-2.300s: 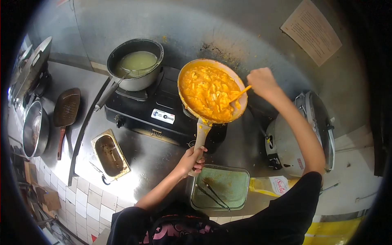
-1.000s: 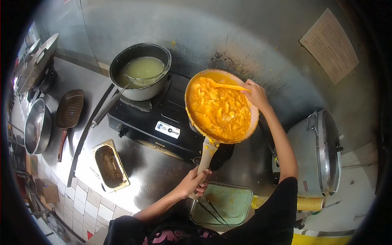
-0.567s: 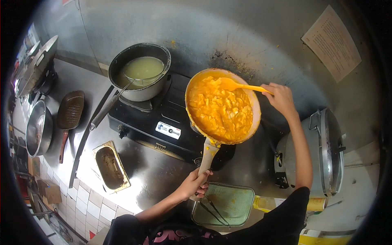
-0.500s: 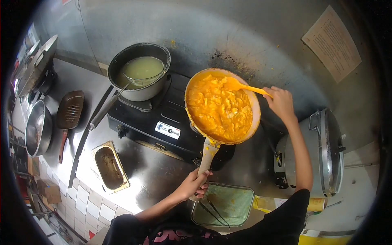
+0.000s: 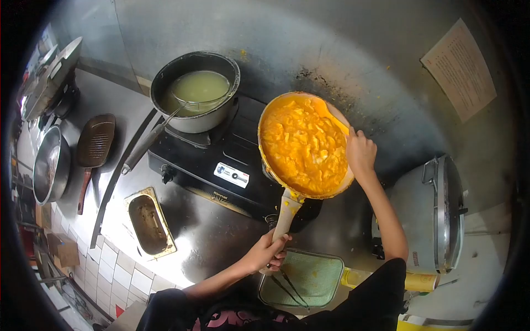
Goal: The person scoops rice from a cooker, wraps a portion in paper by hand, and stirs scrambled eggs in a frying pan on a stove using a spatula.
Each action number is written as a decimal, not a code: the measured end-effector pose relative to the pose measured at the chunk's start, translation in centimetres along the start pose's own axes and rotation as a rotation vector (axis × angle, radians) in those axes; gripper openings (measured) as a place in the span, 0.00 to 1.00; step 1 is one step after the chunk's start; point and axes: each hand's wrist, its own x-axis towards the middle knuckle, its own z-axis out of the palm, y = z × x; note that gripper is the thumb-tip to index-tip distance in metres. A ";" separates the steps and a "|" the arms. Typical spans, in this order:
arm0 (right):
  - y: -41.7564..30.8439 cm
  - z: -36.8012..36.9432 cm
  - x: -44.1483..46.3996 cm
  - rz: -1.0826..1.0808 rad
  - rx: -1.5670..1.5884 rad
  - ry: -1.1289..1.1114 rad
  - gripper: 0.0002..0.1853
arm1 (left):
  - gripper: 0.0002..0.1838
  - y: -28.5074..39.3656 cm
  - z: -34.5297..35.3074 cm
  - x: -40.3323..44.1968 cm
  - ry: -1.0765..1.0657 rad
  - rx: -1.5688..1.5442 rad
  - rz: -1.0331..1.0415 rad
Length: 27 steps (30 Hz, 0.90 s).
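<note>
My left hand (image 5: 269, 252) is wrapped round the pale handle of a frying pan (image 5: 286, 212), which sits over the right side of a black gas stove (image 5: 201, 165). Soft, wet scrambled egg (image 5: 301, 146), bright orange-yellow, fills the pan, and bits of it cling to the rim and handle. At the pan's right rim, my right hand (image 5: 361, 151) grips an orange spatula (image 5: 330, 115). The spatula's blade lies in the egg near the far right wall. Part of its handle is hidden by my fingers.
On the left burner stands a pot (image 5: 208, 120) of cloudy greenish liquid with a wire strainer (image 5: 144, 148) across it. Near me are a green mesh-bottomed tray (image 5: 317, 276) with tongs (image 5: 292, 289) and a metal pan (image 5: 149, 223). A lidded cooker (image 5: 414, 215) stands right, a grill pan (image 5: 95, 140) left.
My right hand has moved left and down toward the pan's rim, and the spatula's blade has shifted right along the far wall. My left hand keeps its hold on the handle.
</note>
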 end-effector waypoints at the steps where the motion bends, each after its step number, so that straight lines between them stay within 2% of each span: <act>1: -0.2 0.1 0.1 0.003 0.017 -0.004 0.11 | 0.12 0.0 -0.1 0.0 -0.001 0.014 -0.005; 6: -0.5 0.8 0.8 -0.023 0.124 -0.007 0.13 | 0.11 0.3 -0.1 -0.2 -0.019 0.002 -0.012; 15: 1.4 3.1 3.4 -0.193 0.458 0.034 0.13 | 0.12 -0.3 -0.4 0.2 -0.030 -0.010 -0.013; 20: 1.7 3.3 4.9 -0.396 0.687 0.023 0.12 | 0.12 0.0 -0.2 0.1 -0.011 0.007 -0.025; 21: 1.7 3.3 5.3 -0.388 0.691 0.025 0.12 | 0.12 0.1 -0.2 0.1 -0.011 -0.001 -0.036; 23: 1.8 3.3 6.1 -0.544 0.737 0.094 0.12 | 0.12 0.2 -0.1 0.0 -0.008 -0.001 -0.056; 27: 3.0 1.6 7.5 -0.637 0.671 0.066 0.12 | 0.14 0.0 -0.2 0.1 0.020 0.018 -0.062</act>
